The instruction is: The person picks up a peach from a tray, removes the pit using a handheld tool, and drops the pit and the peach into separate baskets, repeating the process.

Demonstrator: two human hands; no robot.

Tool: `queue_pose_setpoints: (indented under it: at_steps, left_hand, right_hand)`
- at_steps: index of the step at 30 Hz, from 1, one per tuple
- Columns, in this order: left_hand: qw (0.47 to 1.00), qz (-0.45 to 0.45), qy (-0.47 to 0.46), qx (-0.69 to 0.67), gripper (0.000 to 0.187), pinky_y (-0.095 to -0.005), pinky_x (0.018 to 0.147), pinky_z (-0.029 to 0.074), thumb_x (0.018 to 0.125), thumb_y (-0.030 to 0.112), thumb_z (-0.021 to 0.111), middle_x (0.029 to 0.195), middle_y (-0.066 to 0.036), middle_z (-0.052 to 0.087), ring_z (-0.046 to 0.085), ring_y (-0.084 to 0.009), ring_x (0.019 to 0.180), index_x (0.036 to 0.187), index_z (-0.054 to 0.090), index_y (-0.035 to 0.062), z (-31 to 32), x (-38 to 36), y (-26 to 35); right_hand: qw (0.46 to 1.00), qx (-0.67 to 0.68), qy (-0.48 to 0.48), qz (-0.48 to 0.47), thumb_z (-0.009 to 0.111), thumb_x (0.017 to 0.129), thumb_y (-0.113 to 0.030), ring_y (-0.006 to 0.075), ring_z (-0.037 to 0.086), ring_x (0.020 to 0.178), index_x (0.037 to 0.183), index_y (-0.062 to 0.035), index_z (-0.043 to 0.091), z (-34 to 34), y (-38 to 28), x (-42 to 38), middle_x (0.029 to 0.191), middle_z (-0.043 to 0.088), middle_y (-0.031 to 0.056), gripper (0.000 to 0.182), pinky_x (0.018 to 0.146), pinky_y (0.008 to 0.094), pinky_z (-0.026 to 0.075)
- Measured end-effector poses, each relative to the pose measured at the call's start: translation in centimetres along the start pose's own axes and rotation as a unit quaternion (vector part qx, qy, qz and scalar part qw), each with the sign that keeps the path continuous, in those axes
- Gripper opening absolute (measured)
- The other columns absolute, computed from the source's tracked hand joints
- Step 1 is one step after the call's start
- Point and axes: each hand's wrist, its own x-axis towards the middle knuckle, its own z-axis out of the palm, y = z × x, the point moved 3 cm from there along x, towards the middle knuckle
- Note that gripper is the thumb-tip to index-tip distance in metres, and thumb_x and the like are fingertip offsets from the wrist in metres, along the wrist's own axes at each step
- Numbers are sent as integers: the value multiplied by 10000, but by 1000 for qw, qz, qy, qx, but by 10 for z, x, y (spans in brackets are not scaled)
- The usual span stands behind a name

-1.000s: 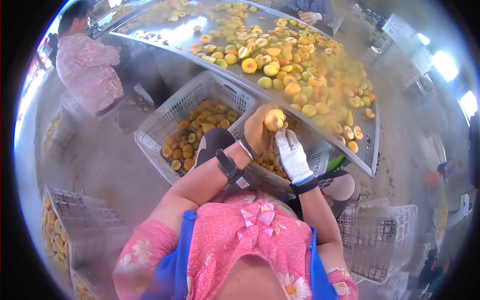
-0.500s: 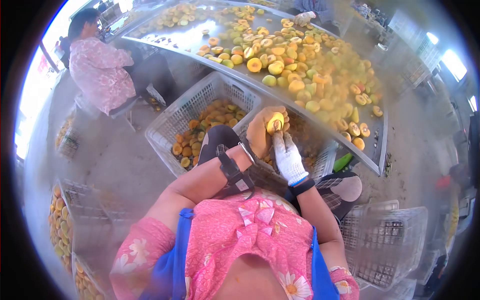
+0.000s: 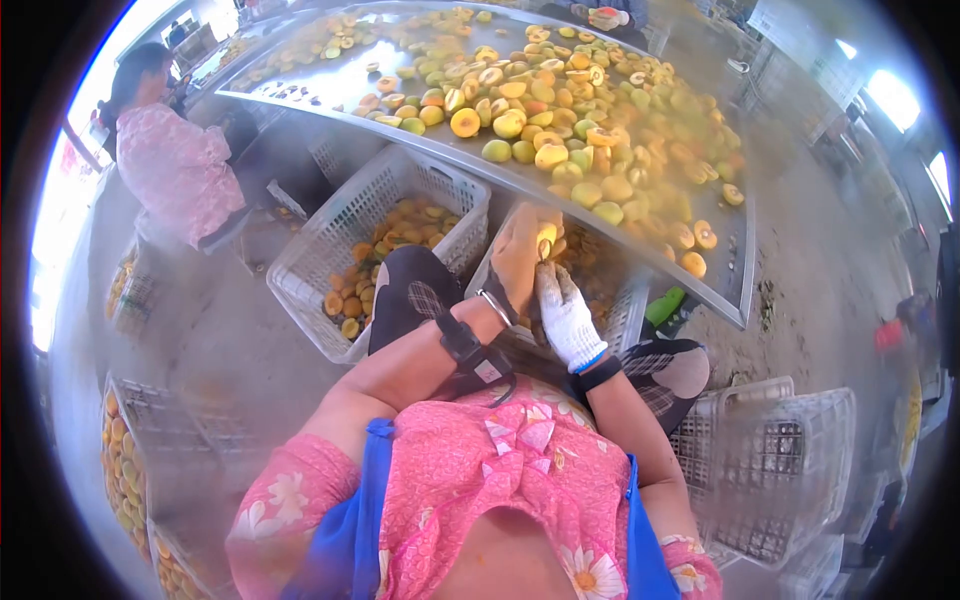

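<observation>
Setting: concrete floor [image 3: 210,330] is spreading under a work area, with bright light coming in at 9 and 2 o'clock.
Bench: a long metal bench [image 3: 330,85] is running from 11 to 3 o'clock, carrying a thick spread of yellow, green and orange fruit [image 3: 560,110], some of it halved.
Left hand: the bare left hand [image 3: 518,255] is sitting just past centre toward 12 o'clock, fingers curling closed around a halved yellow fruit piece [image 3: 546,238], with a bangle and a dark strap on the wrist.
Right hand: the right hand [image 3: 563,312], in a white knit glove, is lying just beside the left at its 5 o'clock, fingers pressing together and reaching up to touch the fruit piece; whether it is gripping a tool, I cannot tell.
Fruit piece: it is being held above the near crate [image 3: 625,315], below the bench edge.
Crates: a white mesh crate [image 3: 340,230] at 10 o'clock is holding orange fruit halves; empty-looking mesh crates [image 3: 770,470] are standing at 4 o'clock; more crates with fruit [image 3: 125,470] are sitting at 8 o'clock.
Others: a person in a pink patterned top [image 3: 175,165] is sitting at 10 o'clock by the bench; another person's gloved hand [image 3: 604,17] is showing at 12 o'clock.
Wearer: pink floral clothing [image 3: 480,470] with blue straps is filling 6 o'clock.
</observation>
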Motion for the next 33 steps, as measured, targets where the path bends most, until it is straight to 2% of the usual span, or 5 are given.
queue_pose_setpoints:
  at_steps: [10, 14, 22, 27, 33]
  left_hand:
    - [994, -63, 6, -88, 380, -401, 882, 582, 1040, 394, 526, 1030, -96, 654, 662, -222, 983, 1100, 619, 31, 24, -5, -1]
    - [999, 25, -6, 22, 351, -385, 862, 582, 1041, 374, 530, 1017, -87, 657, 662, -210, 962, 1095, 621, 39, 24, -2, -9]
    - [998, -67, -14, 6, 339, -348, 821, 582, 1055, 348, 492, 1008, -81, 662, 656, -179, 923, 1062, 629, 38, 33, -3, 1]
    - [971, 142, -41, 190, 412, -355, 774, 593, 1032, 417, 514, 952, -105, 667, 673, -202, 848, 1013, 635, 24, 29, 8, -4]
    - [988, -153, -20, 10, 470, -287, 659, 576, 1050, 427, 479, 855, -80, 677, 666, -153, 744, 950, 677, 13, 37, 3, 9]
  right_hand:
    - [998, 54, 13, 8, 495, 1057, -336, 134, 601, 721, 1190, -14, 594, -19, 1, 3, 877, 646, 76, 362, 613, 270, 470]
    - [990, 83, -9, 113, 465, 1041, -403, 355, 646, 935, 1227, 31, 577, -22, -11, -3, 1015, 662, 253, 485, 827, 404, 501]
    - [996, 85, -10, 16, 487, 1057, -385, 92, 519, 495, 1219, -65, 569, -19, 12, 4, 771, 638, 39, 368, 433, 251, 395]
    - [983, 164, -32, 72, 501, 1049, -388, 152, 591, 766, 1215, -23, 583, -23, 5, 4, 913, 647, 74, 410, 675, 284, 463]
    - [967, 198, -72, 143, 526, 1049, -331, 77, 549, 926, 1267, -12, 581, -26, 3, 0, 1031, 635, 24, 390, 808, 239, 452]
